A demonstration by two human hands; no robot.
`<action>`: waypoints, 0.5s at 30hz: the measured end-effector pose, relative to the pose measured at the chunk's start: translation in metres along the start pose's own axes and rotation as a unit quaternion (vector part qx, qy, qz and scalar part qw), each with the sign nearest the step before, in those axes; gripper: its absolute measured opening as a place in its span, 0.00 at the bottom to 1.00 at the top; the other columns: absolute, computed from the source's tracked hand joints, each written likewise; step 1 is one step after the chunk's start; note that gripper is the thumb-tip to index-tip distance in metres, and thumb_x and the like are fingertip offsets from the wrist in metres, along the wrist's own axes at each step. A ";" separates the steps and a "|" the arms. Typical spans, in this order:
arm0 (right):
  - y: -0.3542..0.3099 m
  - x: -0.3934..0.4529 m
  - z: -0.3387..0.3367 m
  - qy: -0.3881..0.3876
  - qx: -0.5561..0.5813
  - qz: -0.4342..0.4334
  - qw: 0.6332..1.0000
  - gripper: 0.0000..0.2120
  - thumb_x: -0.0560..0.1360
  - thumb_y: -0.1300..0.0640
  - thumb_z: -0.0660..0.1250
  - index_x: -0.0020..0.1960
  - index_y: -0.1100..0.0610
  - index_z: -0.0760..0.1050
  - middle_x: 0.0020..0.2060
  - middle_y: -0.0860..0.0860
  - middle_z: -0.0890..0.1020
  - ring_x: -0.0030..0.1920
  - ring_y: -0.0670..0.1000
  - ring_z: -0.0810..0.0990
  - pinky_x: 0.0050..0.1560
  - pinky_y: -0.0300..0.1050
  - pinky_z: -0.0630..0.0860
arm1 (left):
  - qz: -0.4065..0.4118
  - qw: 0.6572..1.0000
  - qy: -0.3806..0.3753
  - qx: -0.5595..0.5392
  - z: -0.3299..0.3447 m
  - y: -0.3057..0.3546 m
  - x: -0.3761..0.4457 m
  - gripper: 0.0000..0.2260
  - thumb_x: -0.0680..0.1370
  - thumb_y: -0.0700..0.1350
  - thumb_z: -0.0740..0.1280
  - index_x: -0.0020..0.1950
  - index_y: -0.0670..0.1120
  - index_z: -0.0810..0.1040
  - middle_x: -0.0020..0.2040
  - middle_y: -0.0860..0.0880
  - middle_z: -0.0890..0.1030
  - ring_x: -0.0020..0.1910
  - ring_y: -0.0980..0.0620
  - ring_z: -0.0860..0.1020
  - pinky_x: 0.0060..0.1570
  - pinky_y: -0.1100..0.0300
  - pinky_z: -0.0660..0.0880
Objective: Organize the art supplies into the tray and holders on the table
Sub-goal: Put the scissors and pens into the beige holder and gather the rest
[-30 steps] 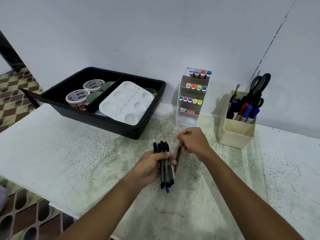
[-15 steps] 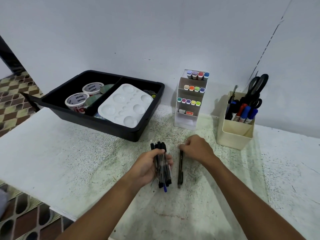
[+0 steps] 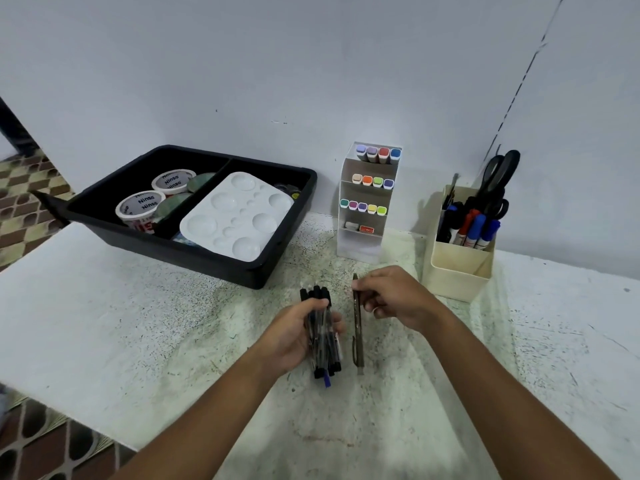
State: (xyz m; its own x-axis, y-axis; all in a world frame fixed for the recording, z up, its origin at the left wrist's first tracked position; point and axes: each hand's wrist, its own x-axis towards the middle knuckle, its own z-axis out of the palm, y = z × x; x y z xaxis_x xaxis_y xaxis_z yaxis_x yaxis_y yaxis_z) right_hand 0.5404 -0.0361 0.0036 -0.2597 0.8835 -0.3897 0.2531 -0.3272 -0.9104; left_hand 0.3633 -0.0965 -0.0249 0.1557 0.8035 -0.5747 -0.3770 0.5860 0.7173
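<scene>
Your left hand (image 3: 298, 336) is wrapped round a bundle of dark pens (image 3: 322, 336), fingers curled about the barrels, holding them low over the middle of the counter (image 3: 138, 323); your right hand (image 3: 393, 296) pinches the upper end of a single brown pen (image 3: 357, 327) just beside the bundle, its lower end down at the counter surface. Judging from how things lie, most of the sorting is done: these pens look to be the last loose supplies, and they still need a holder. Behind your hands, the black tray (image 3: 242, 268) already holds two tape rolls (image 3: 157, 199) in its left compartment and a white paint palette (image 3: 237, 216) in its right one. To the right of the tray, the white tiered marker stand (image 3: 363, 244) carries rows of coloured markers, and further right the cream pen cup (image 3: 457, 271) holds markers and black scissors (image 3: 498, 178); the cup seems the likely home for the pens. You cannot count the pens in the bundle, since your fingers cover much of them. Small items behind the palette and under its near edge are too hidden to name, and the greenish round things beside the tape are unclear.
</scene>
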 end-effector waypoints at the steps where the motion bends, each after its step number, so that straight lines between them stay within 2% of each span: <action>1: -0.003 -0.004 -0.001 -0.010 0.021 -0.007 1.000 0.07 0.75 0.61 0.70 0.39 0.63 0.77 0.27 0.53 0.77 0.25 0.48 0.74 0.24 0.38 0.67 | 0.003 1.000 -0.015 0.013 0.006 0.000 -0.001 0.14 0.75 0.45 0.68 0.53 0.35 0.80 0.45 0.40 0.83 0.41 0.46 0.83 0.45 0.53 0.78; 4: -0.009 -0.013 0.003 0.012 0.005 -0.056 0.998 0.08 0.74 0.61 0.72 0.41 0.66 0.80 0.29 0.56 0.80 0.25 0.47 0.75 0.24 0.37 0.68 | 0.026 0.997 -0.059 0.030 0.023 -0.004 -0.002 0.17 0.70 0.43 0.71 0.56 0.38 0.79 0.45 0.42 0.83 0.41 0.46 0.83 0.40 0.56 0.79; 7: -0.008 -0.022 -0.002 0.082 -0.052 -0.116 0.989 0.07 0.73 0.61 0.72 0.41 0.65 0.82 0.31 0.57 0.80 0.25 0.47 0.72 0.23 0.35 0.66 | 0.044 0.996 -0.072 0.011 0.037 -0.007 0.001 0.14 0.74 0.34 0.68 0.59 0.37 0.77 0.46 0.40 0.83 0.41 0.45 0.83 0.41 0.55 0.80; 9: -0.004 -0.027 -0.013 0.114 -0.038 -0.130 0.984 0.06 0.74 0.61 0.71 0.42 0.64 0.82 0.31 0.55 0.80 0.26 0.47 0.72 0.24 0.33 0.66 | 0.052 0.996 -0.073 0.008 0.044 -0.007 0.003 0.11 0.76 0.32 0.65 0.58 0.37 0.76 0.46 0.40 0.83 0.40 0.45 0.83 0.40 0.56 0.80; 12: 0.010 -0.034 -0.029 0.137 -0.009 -0.102 0.985 0.03 0.75 0.61 0.70 0.43 0.59 0.81 0.34 0.52 0.80 0.30 0.47 0.74 0.27 0.34 0.69 | 0.068 0.994 -0.085 0.028 0.054 -0.007 0.004 0.14 0.76 0.30 0.65 0.61 0.38 0.73 0.46 0.39 0.83 0.40 0.44 0.82 0.41 0.54 0.80; 15: 0.023 -0.040 -0.039 0.116 0.030 -0.042 0.992 0.05 0.76 0.55 0.69 0.46 0.57 0.81 0.41 0.54 0.83 0.36 0.49 0.80 0.37 0.45 0.76 | 0.086 0.989 -0.103 0.054 0.070 -0.009 0.004 0.17 0.76 0.29 0.64 0.65 0.38 0.70 0.46 0.38 0.82 0.39 0.44 0.81 0.39 0.54 0.80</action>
State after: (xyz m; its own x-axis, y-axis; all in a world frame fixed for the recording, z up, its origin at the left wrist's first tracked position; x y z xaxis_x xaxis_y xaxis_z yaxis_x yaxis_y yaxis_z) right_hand 0.5929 -0.0663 0.0036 -0.0546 0.9595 -0.2764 0.1830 -0.2625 -0.9474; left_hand 0.4311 -0.0917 -0.0065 0.2851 0.8901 -0.3556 -0.3165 0.4376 0.8416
